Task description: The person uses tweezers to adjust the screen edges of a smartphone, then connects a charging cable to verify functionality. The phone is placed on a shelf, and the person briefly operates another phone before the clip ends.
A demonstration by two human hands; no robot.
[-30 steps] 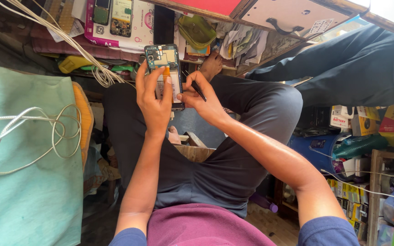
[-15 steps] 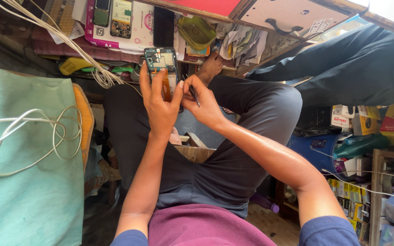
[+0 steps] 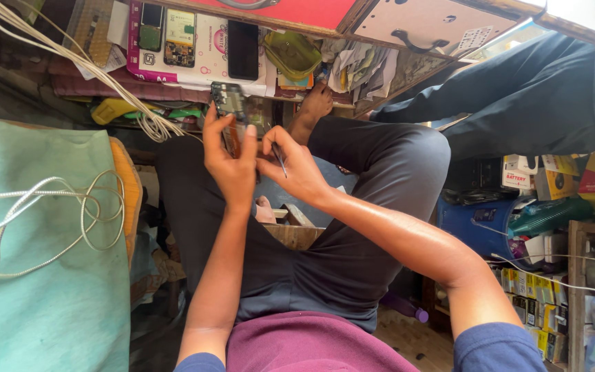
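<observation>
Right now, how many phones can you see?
4: an opened one in the left hand at, and three on the bench: two opened, one black. Clutter may hide more.

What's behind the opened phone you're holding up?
Behind the opened phone in the left hand lies a cluttered bench with a white mat carrying more phones. The fingers cover the phone's lower part.

Looks like a small phone repair stall. Opened phones (image 3: 166,31) lying on the far desk (image 3: 290,14). Stacked boxed goods (image 3: 538,303) crowding shelves at right.
</observation>
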